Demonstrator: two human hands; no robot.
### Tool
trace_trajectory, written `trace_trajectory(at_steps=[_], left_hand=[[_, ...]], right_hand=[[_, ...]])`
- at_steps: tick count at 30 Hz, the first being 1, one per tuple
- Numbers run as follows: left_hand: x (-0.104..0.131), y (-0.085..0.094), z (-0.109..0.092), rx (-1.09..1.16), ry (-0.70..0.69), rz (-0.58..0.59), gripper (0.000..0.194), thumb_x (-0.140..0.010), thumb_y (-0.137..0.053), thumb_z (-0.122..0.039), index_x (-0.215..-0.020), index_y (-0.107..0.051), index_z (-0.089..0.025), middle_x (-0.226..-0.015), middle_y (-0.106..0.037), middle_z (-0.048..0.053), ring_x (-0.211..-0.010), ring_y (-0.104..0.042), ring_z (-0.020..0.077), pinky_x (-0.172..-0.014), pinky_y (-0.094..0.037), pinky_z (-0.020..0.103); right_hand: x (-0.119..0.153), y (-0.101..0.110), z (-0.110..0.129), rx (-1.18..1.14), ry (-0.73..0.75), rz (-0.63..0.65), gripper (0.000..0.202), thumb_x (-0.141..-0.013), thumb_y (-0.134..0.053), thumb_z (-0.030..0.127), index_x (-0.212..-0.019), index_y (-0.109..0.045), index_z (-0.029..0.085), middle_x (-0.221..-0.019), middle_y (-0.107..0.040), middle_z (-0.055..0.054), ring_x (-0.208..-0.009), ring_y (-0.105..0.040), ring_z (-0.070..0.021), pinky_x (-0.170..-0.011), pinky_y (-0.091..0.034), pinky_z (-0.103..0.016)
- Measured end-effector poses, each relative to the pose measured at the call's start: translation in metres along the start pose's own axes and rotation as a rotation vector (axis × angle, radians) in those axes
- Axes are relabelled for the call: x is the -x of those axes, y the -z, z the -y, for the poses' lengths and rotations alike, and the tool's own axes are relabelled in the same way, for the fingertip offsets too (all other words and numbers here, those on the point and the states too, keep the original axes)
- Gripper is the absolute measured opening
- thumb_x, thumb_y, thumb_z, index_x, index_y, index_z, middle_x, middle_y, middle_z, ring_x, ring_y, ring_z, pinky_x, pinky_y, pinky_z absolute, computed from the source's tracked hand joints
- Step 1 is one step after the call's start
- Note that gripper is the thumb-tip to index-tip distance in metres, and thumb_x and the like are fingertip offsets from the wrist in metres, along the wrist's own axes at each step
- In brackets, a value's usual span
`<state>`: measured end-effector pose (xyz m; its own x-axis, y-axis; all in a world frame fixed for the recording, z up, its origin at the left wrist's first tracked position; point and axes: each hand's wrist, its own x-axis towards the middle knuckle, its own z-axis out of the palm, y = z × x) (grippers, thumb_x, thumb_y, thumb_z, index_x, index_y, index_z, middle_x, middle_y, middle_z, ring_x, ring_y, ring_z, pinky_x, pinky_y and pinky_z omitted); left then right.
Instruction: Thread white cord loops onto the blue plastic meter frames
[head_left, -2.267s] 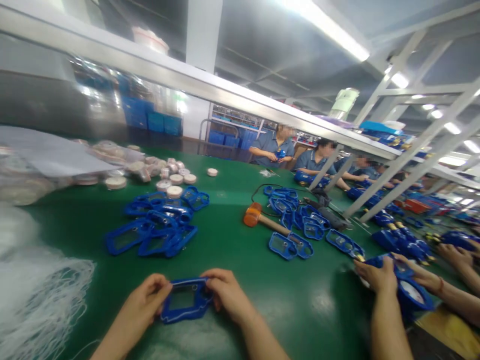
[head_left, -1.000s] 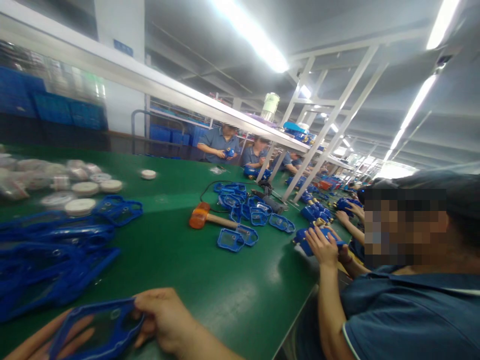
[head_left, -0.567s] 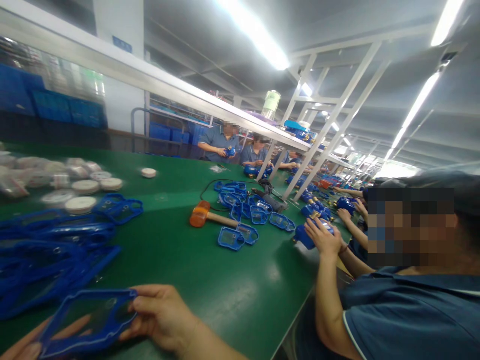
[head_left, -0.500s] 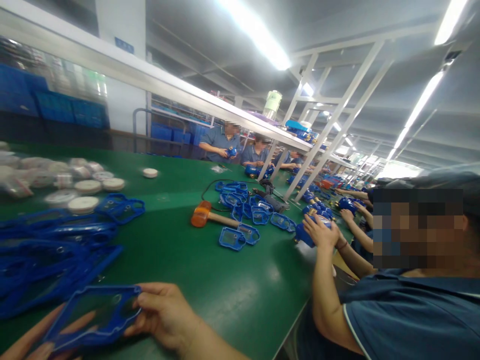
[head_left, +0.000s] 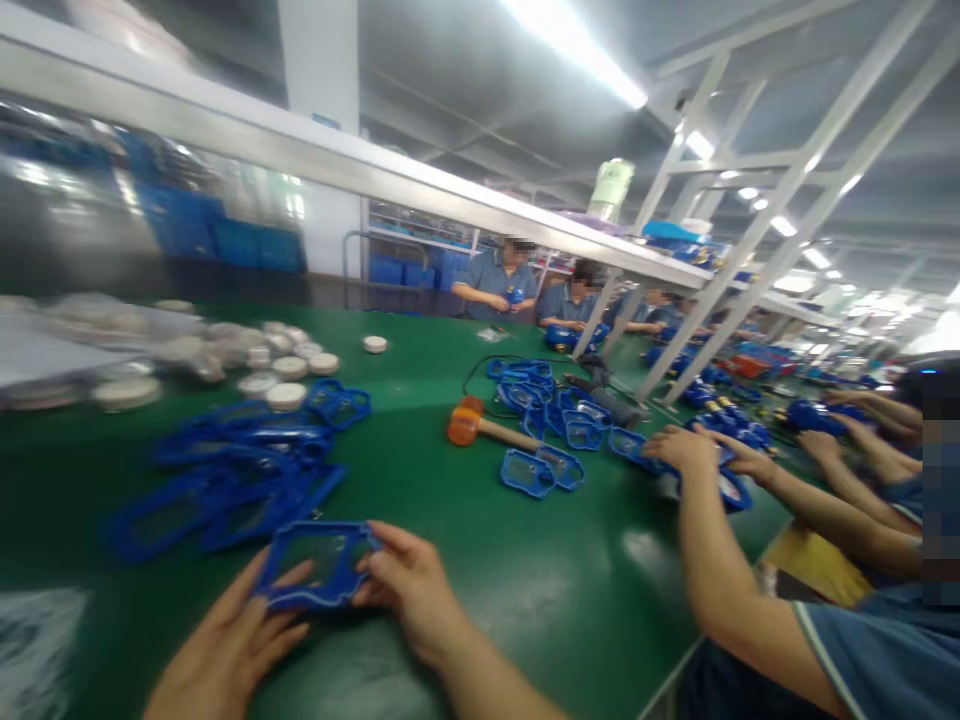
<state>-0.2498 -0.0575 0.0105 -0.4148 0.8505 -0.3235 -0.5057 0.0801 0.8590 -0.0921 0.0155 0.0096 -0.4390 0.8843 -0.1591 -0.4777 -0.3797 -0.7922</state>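
Note:
A blue frame with an open or clear middle is held between my two hands above the green table. My left hand supports its left end, with some fingers spread beneath it. My right hand pinches the frame's right end between thumb and fingers. Just beyond lies a pile of similar blue frames. Farther right, an orange-headed mallet rests with its wooden handle against more blue frames.
Round white discs lie at the left behind the pile. A co-worker's hands hold a blue part at the right. A white shelf beam crosses above the green table. Other people work farther back.
The view has swung left, so the table and people sit farther right. My hands and the held frame appear farther right and slightly higher. The co-worker's hands have shifted on their blue part.

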Motion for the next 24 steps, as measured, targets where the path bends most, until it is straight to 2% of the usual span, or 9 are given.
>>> trace_trajectory(at_steps=[3,6,11,15,19,24], left_hand=[[0.007,-0.007,-0.003,0.014,-0.008,0.035,0.083,-0.062,-0.078,-0.038,-0.135,-0.040,-0.024,-0.111,-0.066,0.011,-0.085,-0.067,0.0235,-0.064,-0.058,0.026],[0.008,-0.011,-0.004,0.010,-0.061,0.019,0.079,-0.067,-0.074,-0.037,-0.136,-0.038,-0.020,-0.113,-0.064,0.014,-0.081,-0.068,0.0219,-0.061,-0.057,0.025],[0.012,-0.013,-0.008,0.045,-0.074,0.048,0.074,-0.073,-0.069,-0.037,-0.136,-0.037,-0.018,-0.116,-0.062,0.017,-0.083,-0.067,0.0227,-0.065,-0.055,0.029],[0.012,-0.012,-0.007,0.077,-0.040,0.064,0.070,-0.079,-0.062,-0.043,-0.137,-0.034,-0.015,-0.116,-0.062,0.019,-0.086,-0.066,0.0252,-0.069,-0.054,0.032],[0.008,-0.010,-0.003,0.001,-0.068,0.085,0.071,-0.079,-0.063,-0.041,-0.137,-0.030,-0.015,-0.117,-0.061,0.018,-0.088,-0.065,0.0245,-0.072,-0.052,0.033],[0.008,-0.009,-0.002,-0.093,-0.132,0.096,0.077,-0.077,-0.065,-0.040,-0.139,-0.025,-0.017,-0.107,-0.066,0.016,-0.085,-0.065,0.0249,-0.070,-0.052,0.033]], right_hand=[[0.002,0.000,0.002,0.013,0.000,0.034,0.053,-0.062,-0.079,0.029,-0.110,-0.062,0.015,-0.078,-0.065,-0.001,-0.057,-0.059,-0.0084,-0.062,-0.047,-0.023],[0.000,0.004,0.000,0.034,0.022,0.098,0.052,-0.065,-0.078,0.024,-0.114,-0.061,0.020,-0.084,-0.063,0.000,-0.064,-0.058,-0.0085,-0.065,-0.045,-0.022],[0.003,0.005,-0.002,0.134,0.106,0.141,0.046,-0.073,-0.072,0.031,-0.117,-0.059,0.026,-0.087,-0.061,0.000,-0.068,-0.059,-0.0109,-0.067,-0.047,-0.025],[0.005,0.002,-0.002,0.187,0.101,0.149,0.045,-0.075,-0.070,0.034,-0.118,-0.058,0.030,-0.096,-0.062,-0.001,-0.078,-0.060,-0.0143,-0.072,-0.049,-0.028],[0.007,-0.001,-0.004,0.224,0.118,0.150,0.048,-0.075,-0.069,0.034,-0.121,-0.056,0.030,-0.096,-0.062,-0.002,-0.078,-0.061,-0.0147,-0.073,-0.050,-0.029],[0.009,-0.003,-0.004,0.232,0.114,0.118,0.048,-0.074,-0.071,0.035,-0.119,-0.058,0.032,-0.092,-0.061,-0.001,-0.073,-0.060,-0.0136,-0.070,-0.052,-0.028]])
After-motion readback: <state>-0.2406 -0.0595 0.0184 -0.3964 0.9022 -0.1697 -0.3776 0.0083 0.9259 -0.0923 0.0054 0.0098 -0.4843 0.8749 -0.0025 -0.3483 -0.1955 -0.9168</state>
